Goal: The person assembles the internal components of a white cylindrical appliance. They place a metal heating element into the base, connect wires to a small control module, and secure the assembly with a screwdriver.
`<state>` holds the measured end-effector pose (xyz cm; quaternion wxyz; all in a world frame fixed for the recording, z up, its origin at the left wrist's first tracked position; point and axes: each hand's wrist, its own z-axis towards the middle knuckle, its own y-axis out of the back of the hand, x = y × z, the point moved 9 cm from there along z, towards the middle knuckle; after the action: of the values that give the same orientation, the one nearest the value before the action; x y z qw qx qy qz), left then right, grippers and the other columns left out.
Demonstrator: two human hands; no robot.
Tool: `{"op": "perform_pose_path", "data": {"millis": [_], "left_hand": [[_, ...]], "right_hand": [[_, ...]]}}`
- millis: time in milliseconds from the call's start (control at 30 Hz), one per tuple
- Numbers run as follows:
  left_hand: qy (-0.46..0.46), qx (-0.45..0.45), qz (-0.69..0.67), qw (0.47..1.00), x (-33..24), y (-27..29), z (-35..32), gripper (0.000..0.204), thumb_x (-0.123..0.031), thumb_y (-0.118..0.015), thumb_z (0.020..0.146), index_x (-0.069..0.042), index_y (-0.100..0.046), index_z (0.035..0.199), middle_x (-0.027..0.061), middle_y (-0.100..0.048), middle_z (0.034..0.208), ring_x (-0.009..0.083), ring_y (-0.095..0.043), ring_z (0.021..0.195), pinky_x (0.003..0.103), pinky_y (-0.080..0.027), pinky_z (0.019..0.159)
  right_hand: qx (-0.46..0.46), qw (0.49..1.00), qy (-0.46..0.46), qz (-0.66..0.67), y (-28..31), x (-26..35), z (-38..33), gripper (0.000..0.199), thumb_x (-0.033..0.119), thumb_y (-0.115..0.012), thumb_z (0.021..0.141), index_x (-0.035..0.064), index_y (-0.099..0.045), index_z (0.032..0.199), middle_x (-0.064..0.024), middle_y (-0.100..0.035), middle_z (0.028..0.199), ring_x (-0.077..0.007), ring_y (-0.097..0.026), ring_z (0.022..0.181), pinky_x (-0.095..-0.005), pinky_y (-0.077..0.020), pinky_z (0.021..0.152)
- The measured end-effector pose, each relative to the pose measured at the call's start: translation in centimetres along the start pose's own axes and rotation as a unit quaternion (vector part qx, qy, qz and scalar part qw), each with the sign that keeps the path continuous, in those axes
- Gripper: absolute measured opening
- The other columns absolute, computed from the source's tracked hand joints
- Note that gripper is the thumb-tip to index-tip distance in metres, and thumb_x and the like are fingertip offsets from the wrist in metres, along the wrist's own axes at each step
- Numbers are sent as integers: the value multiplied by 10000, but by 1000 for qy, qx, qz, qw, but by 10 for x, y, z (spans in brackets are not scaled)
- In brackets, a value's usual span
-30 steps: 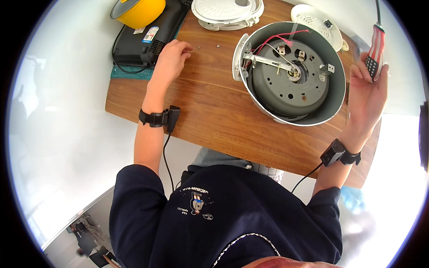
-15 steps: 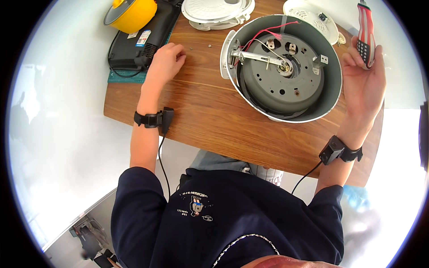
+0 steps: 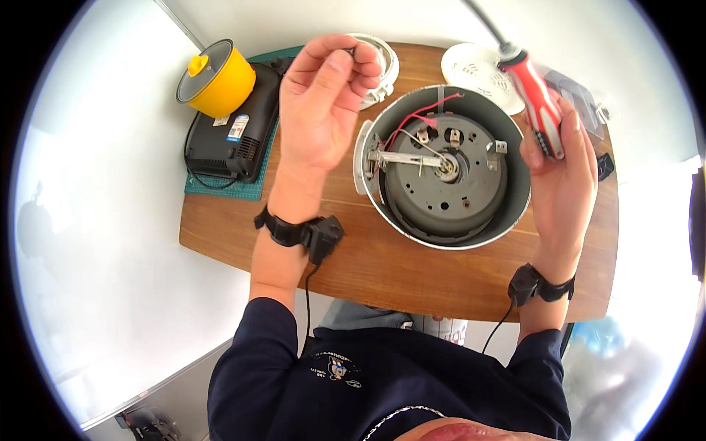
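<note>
Head view: cooker guts open on the table, both hands up over it.

Left hand [image 3: 323, 95] pinches something tiny, can't tell what. Right hand [image 3: 562, 165] grips a red screwdriver [image 3: 535, 99], tip up. Cooker [image 3: 441, 167] sits between them on the table [image 3: 412, 275], base exposed; looks stiff and heavyish, so grab the rim, since the wires [image 3: 419, 117] look fragile. Yellow pot [image 3: 215, 77] sits far left.

I see a wooden table [image 3: 412, 275] carrying an upturned cooker [image 3: 445, 173], a green mat [image 3: 237, 189] under a black box [image 3: 234, 136], and white lids [image 3: 474, 67].
</note>
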<state>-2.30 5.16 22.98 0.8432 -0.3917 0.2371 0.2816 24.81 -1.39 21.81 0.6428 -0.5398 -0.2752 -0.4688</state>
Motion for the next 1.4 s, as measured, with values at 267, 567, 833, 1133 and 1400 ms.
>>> {"op": "perform_pose_path", "data": {"millis": [267,567,833,1133,1400], "left_hand": [[4,0,-70,998,10,-8,-3,157,-104,-610,1051,-65,-657,1195,123,-729,1155,202,-707,1025,326,-595,874],[18,-4,-100,995,17,-8,-4,176,-134,-605,1056,-64,-656,1210,142,-709,1170,209,-698,1030,337,-596,898],[0,2,-70,998,15,-9,-4,173,-115,-609,1051,-35,-649,1199,170,-707,1182,216,-709,997,337,-602,889],[-85,47,197,976,-18,-13,-2,154,-100,-610,1048,-11,-647,1168,197,-713,1118,240,-707,949,375,-605,863],[-68,86,246,963,-15,-24,-3,172,-95,-585,1059,-1,-638,1194,204,-717,1105,251,-709,945,385,-610,846]], "right_hand": [[34,986,42,-155,-15,10,-12,356,270,-565,1071,-35,-672,1222,18,-637,907,-41,-463,728,-192,-368,658],[41,965,77,-249,-20,15,-15,343,289,-583,1048,-5,-690,1187,32,-620,879,-34,-461,729,-179,-361,664],[26,959,90,-268,-17,17,-14,350,299,-597,1039,-10,-691,1173,25,-612,906,-35,-460,731,-181,-364,659],[85,873,270,-397,-37,45,-25,297,170,-687,947,-32,-677,1165,-81,-614,1044,-173,-577,981,-285,-466,870],[117,884,134,-432,-40,19,-16,386,149,-824,837,14,-699,1176,-66,-718,1001,-163,-663,918,-296,-522,856]]}}
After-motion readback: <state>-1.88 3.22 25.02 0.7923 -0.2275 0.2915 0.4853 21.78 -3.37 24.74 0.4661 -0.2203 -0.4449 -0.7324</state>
